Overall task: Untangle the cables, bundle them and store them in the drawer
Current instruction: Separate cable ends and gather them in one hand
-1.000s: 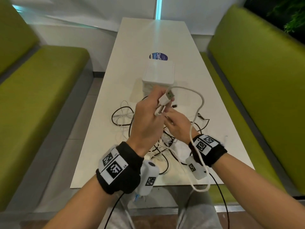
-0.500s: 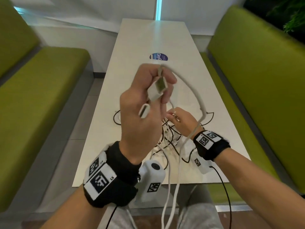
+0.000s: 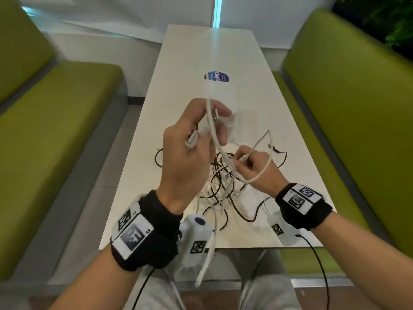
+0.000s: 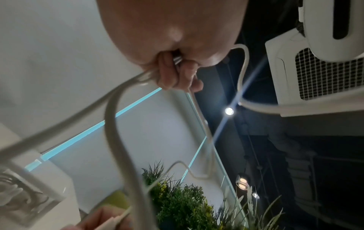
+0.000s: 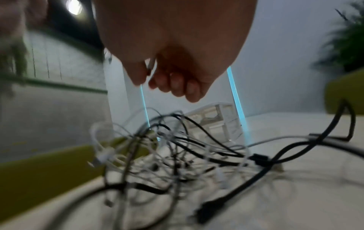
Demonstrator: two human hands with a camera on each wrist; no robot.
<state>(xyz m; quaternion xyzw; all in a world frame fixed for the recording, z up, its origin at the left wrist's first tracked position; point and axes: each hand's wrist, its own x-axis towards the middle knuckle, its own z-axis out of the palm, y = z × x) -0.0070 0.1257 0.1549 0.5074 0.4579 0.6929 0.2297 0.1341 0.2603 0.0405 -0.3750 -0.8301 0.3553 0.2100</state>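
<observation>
The left hand (image 3: 190, 151), raised at frame centre, has its fingers curled round the white cable (image 3: 223, 153) and its plugs. The right hand (image 3: 257, 168), lower right, pinches the same cable's other stretch. Beneath both, the cable tangle (image 3: 221, 189) lies on the white worktop (image 3: 290, 153). The white drawer unit (image 5: 214, 118) stands behind it. Green benches (image 3: 55, 130) flank both sides.

A tangle of black and white cables (image 3: 223, 182) is covering the middle of the tabletop (image 3: 178, 63) towards its near edge. A white drawer box (image 3: 221, 95) is standing just beyond it, blocking a straight reach to the far edge. Bare tabletop is running along both long edges and beyond the box.
</observation>
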